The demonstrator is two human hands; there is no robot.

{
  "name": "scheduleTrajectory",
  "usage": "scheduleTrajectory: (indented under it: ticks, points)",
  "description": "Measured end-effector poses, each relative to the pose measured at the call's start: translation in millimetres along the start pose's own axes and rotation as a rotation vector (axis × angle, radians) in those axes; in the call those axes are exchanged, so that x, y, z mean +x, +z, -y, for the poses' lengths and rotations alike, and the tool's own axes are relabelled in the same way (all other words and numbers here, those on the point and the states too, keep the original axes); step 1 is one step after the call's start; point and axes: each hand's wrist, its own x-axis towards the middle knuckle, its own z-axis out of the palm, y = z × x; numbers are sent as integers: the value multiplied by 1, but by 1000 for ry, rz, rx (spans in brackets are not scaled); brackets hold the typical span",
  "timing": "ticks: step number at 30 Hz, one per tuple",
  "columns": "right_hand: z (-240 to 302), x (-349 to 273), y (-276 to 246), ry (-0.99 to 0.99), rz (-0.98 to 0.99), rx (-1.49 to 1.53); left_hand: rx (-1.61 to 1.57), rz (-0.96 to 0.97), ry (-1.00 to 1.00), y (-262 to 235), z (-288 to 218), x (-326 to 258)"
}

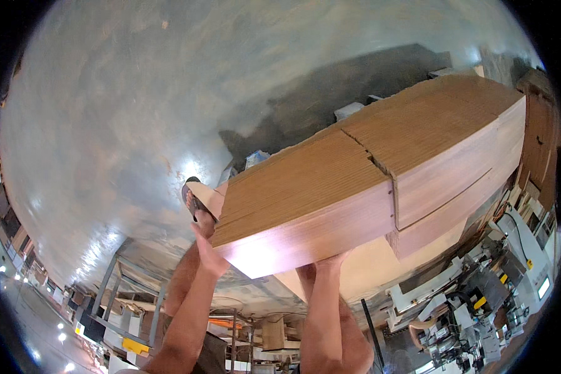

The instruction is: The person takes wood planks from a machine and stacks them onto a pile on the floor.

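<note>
A long wooden piece (305,187), like a box or cabinet section, stretches from the middle to the far right. Its top is brown and grained, its near side paler, and a narrow dark gap runs across both. My left hand (211,252) grips its left end at the near corner, with most of the fingers hidden. Farther right, my right hand (331,262) reaches under the lower edge of the pale side, its fingertips out of sight behind the wood.
My sandalled foot (196,201) stands on the shiny grey floor (118,124) beyond the left end. A grey metal frame (131,280) is at lower left. Pale panels (371,271) lie under the wood. Cluttered tools and equipment (480,305) fill the lower right.
</note>
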Motion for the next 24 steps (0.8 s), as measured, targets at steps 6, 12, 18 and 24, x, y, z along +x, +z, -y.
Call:
scheduleTrajectory:
  ticks: [6, 12, 18, 24]
  points:
    - [18, -25, 5, -84, -3, 125, 33, -35, -15, 28, 7, -40]
    - [40, -40, 30, -80, 38, 132, -15, -146, 9, 41, 10, -40]
    - [47, -39, 30, -60, 66, 190, 48, -108, -37, 40, 7, -38]
    - [48, -45, 45, -150, 42, 117, 143, -89, -66, 43, -1, -38]
